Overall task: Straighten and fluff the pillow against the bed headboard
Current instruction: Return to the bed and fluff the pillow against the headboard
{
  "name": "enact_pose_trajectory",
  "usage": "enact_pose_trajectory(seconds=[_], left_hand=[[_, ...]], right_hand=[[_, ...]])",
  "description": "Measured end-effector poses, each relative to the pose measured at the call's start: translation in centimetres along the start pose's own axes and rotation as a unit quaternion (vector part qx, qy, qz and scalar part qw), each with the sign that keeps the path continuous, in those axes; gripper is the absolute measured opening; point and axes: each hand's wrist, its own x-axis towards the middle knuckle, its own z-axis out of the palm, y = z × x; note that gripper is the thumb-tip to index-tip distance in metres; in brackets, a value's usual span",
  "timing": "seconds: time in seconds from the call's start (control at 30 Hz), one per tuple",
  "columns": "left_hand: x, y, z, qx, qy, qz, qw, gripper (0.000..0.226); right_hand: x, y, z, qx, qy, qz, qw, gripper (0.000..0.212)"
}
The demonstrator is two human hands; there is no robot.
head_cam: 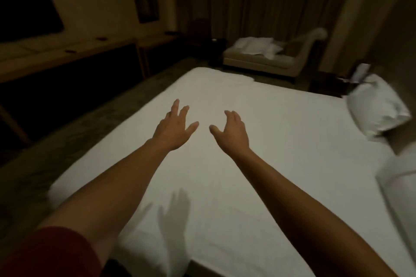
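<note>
A white pillow (377,105) lies at the right edge of the view, on the far right side of the white bed (281,141). It is blurred and tilted. The dark headboard (403,139) shows just below and behind it. My left hand (175,129) and my right hand (231,132) stretch out side by side above the middle of the sheet, fingers spread, holding nothing. Both are well to the left of the pillow. A second white pillow or roll (400,189) shows at the lower right edge.
A beige chaise (270,60) with white linen (254,46) on it stands beyond the bed, before dark curtains. A long wooden desk (67,54) runs along the left wall under a dark screen (27,9). Carpet strip lies between desk and bed.
</note>
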Motion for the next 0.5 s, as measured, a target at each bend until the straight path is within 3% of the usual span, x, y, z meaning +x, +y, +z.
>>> enact_pose_trajectory(seconds=[0.07,0.13,0.17,0.23,0.27,0.33,0.37,0.43,0.47,0.5], left_hand=[[-1.3,-5.2,-2.8,0.028,0.007,-0.036,0.999,0.068],[-1.4,-6.0,-3.9,0.044,0.001,-0.029,0.999,0.066],[-2.1,-10.9,-7.0,0.057,0.01,-0.045,0.997,0.066],[-1.6,-11.7,-8.5,0.074,0.021,-0.035,0.996,0.065],[-2.6,-18.2,-11.7,0.084,0.032,-0.066,0.994,0.065],[-2.5,-19.9,-12.7,0.1,0.035,-0.084,0.991,0.065],[-3.8,-28.2,-15.5,0.1,0.042,-0.123,0.986,0.065],[-3.9,-30.7,-16.1,0.1,0.029,-0.136,0.985,0.064],[-3.9,-38.7,-18.1,0.11,0.029,-0.156,0.981,0.063],[-3.8,-40.7,-18.5,0.12,0.024,-0.148,0.981,0.063]], right_hand=[[0.3,-5.1,3.2,0.01,-0.016,-0.027,0.999,0.082],[0.9,-6.0,3.9,0.003,-0.019,-0.025,1.0,0.085],[1.1,-10.7,7.1,0.003,-0.032,-0.061,0.998,0.086],[2.0,-11.5,7.0,-0.003,-0.02,-0.079,0.997,0.087],[2.3,-17.1,11.5,0.003,-0.03,-0.126,0.992,0.087],[3.0,-18.1,11.9,-0.002,-0.032,-0.14,0.99,0.088],[3.6,-24.5,18.8,0.009,-0.053,-0.183,0.982,0.088],[3.8,-25.6,20.3,-0.008,-0.068,-0.186,0.98,0.089],[5.1,-31.0,27.6,0.014,-0.085,-0.199,0.976,0.089],[5.7,-32.2,29.6,0.004,-0.089,-0.197,0.976,0.09]])
